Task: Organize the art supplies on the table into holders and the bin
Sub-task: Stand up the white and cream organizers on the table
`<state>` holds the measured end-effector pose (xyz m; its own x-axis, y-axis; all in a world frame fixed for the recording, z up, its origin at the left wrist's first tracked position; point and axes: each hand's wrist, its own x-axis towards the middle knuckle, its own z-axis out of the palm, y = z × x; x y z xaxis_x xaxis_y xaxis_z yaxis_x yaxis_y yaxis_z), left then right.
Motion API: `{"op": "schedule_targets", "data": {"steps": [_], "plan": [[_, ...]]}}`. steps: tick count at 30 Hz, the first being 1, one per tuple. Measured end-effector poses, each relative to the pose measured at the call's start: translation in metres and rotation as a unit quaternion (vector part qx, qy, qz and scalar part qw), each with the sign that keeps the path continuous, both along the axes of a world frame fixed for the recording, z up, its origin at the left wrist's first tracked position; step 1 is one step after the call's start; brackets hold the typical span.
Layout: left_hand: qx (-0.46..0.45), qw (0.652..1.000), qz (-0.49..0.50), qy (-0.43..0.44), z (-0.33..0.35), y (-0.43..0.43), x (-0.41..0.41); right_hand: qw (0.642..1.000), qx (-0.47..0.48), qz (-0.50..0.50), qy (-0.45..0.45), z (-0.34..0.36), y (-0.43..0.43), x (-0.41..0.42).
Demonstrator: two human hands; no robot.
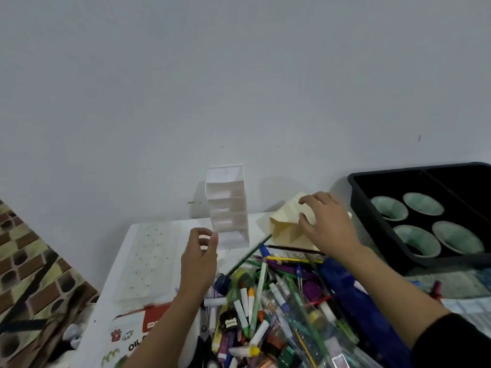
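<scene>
Pale wall behind, white table [186, 227] under everything. Landmark: white tiered holder [227, 205], upright at the table's far edge against the wall.

- Black bin [457, 260] sat well right of the white holder, with four pale green cups [389, 208] inside.
- Pile of art supplies [265, 301] lay in front of the white holder, toward you. It was a tangle of markers, pens, brushes and small pots, and looked unsorted.
- Perforated white sheet [148, 261] lay front-left of it.
- Cream paper holder [284, 224] sat just right of it, tilted.
- Your right hand [326, 221] gripped that cream holder, fingers curled over its top and thumb on its face.
- Your left hand [199, 258] was at the white holder's lower left corner with fingers curled. Couldn't tell if they touched it or held anything.

Handling, my read:
- The cream holder looked like thin folded card, so light and crushable. Take it by the creased edges.
- The white holder looked tall, light and tippy. Steady it at the base.
- The pens were round and likely to roll. Grab them in bundles, mid-shaft.

Writing: the box [132, 338] front-left of the white holder read "OIL" below a red band and a paw-print logo. The rest was cut off. A black pot label [229, 322] in the pile was too blurred to read.
</scene>
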<state>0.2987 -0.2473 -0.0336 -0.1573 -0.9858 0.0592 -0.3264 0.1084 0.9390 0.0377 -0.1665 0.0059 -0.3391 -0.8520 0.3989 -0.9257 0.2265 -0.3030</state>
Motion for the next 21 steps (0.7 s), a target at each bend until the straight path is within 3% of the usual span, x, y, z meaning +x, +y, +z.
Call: {"op": "schedule_targets", "data": {"steps": [5, 10, 14, 18, 21], "plan": [[-0.035, 0.994, -0.093, -0.034, 0.008, 0.013, -0.037, 0.982, 0.188, 0.005, 0.001, -0.011, 0.008, -0.036], [-0.067, 0.966, -0.190, -0.163, 0.006, 0.021, -0.095, 0.983, 0.178, 0.037, -0.014, -0.015, 0.013, -0.056], [-0.068, 0.939, -0.190, -0.279, 0.005, 0.022, -0.133, 0.982, 0.171, 0.052, -0.068, -0.015, 0.007, -0.068], [-0.092, 0.963, -0.145, -0.208, 0.011, 0.024, -0.157, 0.979, 0.138, 0.035, -0.146, -0.015, 0.003, -0.080], [-0.111, 0.977, -0.139, -0.118, 0.014, 0.018, -0.171, 0.956, 0.109, 0.003, -0.272, -0.016, -0.001, -0.091]]}}
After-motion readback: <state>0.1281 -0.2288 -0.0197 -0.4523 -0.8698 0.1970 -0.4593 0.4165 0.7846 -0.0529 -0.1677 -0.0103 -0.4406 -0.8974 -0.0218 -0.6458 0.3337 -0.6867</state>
